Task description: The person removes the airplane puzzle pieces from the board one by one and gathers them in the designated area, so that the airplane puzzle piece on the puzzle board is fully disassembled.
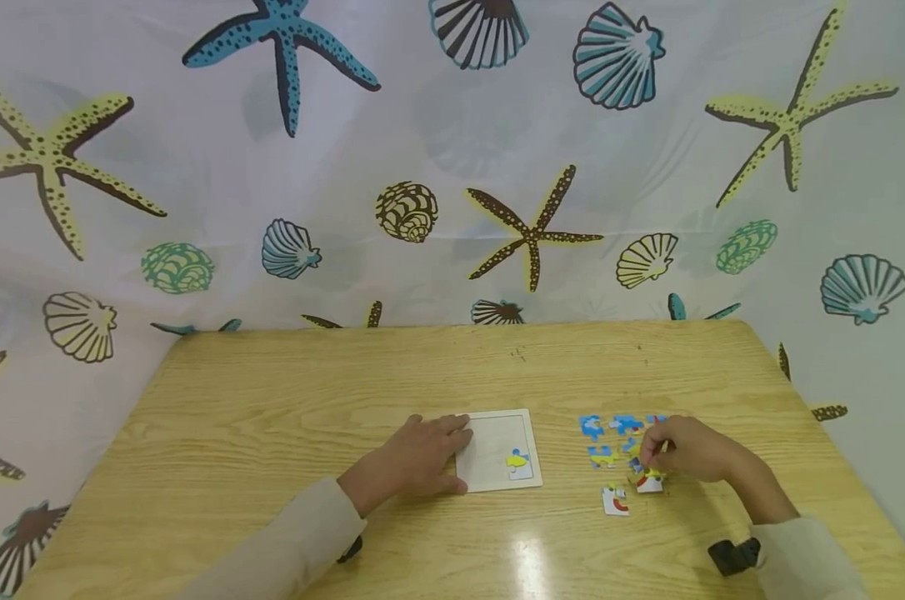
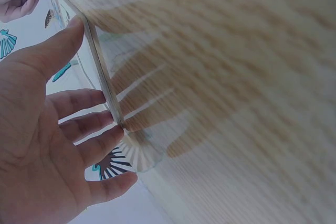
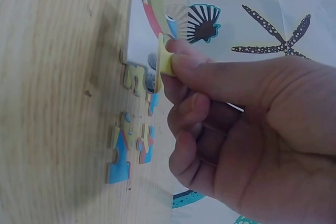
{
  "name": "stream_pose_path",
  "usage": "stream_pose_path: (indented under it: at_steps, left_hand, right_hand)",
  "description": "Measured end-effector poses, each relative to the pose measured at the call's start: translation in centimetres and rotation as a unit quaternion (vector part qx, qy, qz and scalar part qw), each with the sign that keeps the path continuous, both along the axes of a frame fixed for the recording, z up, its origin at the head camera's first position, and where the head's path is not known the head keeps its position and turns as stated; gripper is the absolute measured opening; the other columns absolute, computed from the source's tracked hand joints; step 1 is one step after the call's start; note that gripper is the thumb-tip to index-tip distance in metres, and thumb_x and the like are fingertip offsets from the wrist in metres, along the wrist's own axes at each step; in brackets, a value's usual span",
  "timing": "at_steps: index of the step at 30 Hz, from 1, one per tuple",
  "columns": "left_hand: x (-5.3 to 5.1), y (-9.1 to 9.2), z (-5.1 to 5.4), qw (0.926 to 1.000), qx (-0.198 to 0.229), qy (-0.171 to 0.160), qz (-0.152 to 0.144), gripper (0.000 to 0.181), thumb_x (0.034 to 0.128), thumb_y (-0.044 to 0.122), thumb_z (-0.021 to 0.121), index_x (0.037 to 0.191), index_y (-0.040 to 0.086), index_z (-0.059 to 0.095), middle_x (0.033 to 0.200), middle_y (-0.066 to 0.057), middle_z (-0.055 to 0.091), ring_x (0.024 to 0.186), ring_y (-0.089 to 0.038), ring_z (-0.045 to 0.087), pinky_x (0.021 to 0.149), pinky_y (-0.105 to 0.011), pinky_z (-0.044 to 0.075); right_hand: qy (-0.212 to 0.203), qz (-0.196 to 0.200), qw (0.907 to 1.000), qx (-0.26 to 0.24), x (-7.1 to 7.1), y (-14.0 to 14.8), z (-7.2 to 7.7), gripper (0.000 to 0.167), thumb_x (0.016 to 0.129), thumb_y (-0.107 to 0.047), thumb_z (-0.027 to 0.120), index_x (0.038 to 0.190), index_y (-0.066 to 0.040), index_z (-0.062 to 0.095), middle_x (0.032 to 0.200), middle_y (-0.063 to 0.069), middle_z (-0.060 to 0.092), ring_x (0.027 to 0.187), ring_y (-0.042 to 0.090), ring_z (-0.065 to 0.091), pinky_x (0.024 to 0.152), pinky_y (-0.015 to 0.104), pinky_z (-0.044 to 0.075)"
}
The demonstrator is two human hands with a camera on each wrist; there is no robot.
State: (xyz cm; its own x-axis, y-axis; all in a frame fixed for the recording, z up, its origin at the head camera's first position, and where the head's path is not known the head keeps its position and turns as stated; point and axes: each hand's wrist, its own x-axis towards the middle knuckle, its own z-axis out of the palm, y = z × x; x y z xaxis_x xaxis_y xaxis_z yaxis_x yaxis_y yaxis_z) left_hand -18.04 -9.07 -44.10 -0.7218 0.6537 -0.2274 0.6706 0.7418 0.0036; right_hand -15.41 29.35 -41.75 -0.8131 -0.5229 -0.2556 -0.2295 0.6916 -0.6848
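Observation:
A square puzzle tray (image 1: 490,416) with a pale rim lies near the middle of the table. One puzzle piece, yellow, blue and white, sits in its lower right corner. My left hand (image 1: 426,457) rests along the tray's left side, its fingers spread and its fingertips touching the rim; the left wrist view shows the thumb (image 2: 63,45) on that edge too. Over the loose pieces at the right, my right hand (image 1: 685,448) pinches a small yellow puzzle piece (image 3: 166,59) between thumb and finger. Just beside it is a white and red piece (image 1: 650,484).
Several loose puzzle pieces lie right of the tray, among them a blue one (image 1: 591,427) at the back and a white and red one (image 1: 615,501) nearest me. A cloth (image 1: 437,283) printed with shells and starfish hangs behind the wooden table (image 1: 272,400).

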Motion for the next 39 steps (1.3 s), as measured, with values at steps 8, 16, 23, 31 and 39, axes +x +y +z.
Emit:
stream_pose_path:
  at_steps: [8, 16, 23, 31, 39]
  left_hand:
    - [0.0, 0.1, -0.1, 1.0, 0.002, -0.007, 0.003, 0.074, 0.0825, 0.059, 0.062, 0.14, 0.014, 0.047, 0.149, -0.005, 0.042, 0.137, -0.022, 0.041, 0.103, -0.052, 0.039]
    - [0.0, 0.0, 0.0, 1.0, 0.002, -0.002, 0.003, 0.075, 0.0823, 0.059, 0.062, 0.14, 0.014, 0.047, 0.149, -0.005, 0.042, 0.137, -0.022, 0.041, 0.103, -0.052, 0.04]
    - [0.1, 0.0, 0.1, 1.0, 0.003, 0.001, 0.002, 0.075, 0.0822, 0.058, 0.063, 0.139, 0.013, 0.047, 0.148, -0.005, 0.043, 0.137, -0.022, 0.041, 0.103, -0.052, 0.04]
    - [0.0, 0.0, 0.0, 1.0, 0.002, -0.003, 0.005, 0.075, 0.0823, 0.059, 0.062, 0.14, 0.014, 0.047, 0.149, -0.005, 0.042, 0.137, -0.022, 0.04, 0.103, -0.052, 0.04]
    - [0.0, 0.0, 0.1, 0.9999, 0.003, -0.015, 0.008, 0.075, 0.0826, 0.058, 0.062, 0.14, 0.013, 0.046, 0.15, -0.005, 0.041, 0.138, -0.022, 0.04, 0.104, -0.052, 0.039]
  right_hand:
    - [-0.003, -0.017, 0.9996, 0.023, 0.6, -0.2, -0.6, 0.015, 0.089, 0.0, 0.057, 0.082, -0.008, 0.066, 0.088, 0.002, 0.067, 0.066, 0.007, 0.049, 0.059, 0.023, 0.043]
    - [0.011, -0.023, 0.9992, 0.032, 1.0, -0.2, -1.2, 0.014, 0.089, -0.001, 0.06, 0.08, -0.01, 0.066, 0.083, -0.001, 0.066, 0.064, 0.005, 0.048, 0.057, 0.022, 0.043]
    - [0.015, -0.021, 0.9993, 0.027, 1.1, 0.1, -1.7, 0.013, 0.089, -0.002, 0.061, 0.08, -0.01, 0.066, 0.085, -0.002, 0.066, 0.069, 0.003, 0.052, 0.06, 0.022, 0.045]
    - [0.014, -0.038, 0.9987, 0.032, 1.5, 0.2, -1.9, 0.011, 0.087, -0.002, 0.063, 0.081, -0.011, 0.068, 0.086, -0.001, 0.067, 0.071, 0.004, 0.053, 0.06, 0.022, 0.045]
    - [0.021, -0.044, 0.9981, 0.037, 1.5, 0.1, -1.6, 0.011, 0.087, -0.003, 0.064, 0.081, -0.01, 0.068, 0.085, -0.001, 0.067, 0.071, 0.005, 0.054, 0.061, 0.022, 0.046]
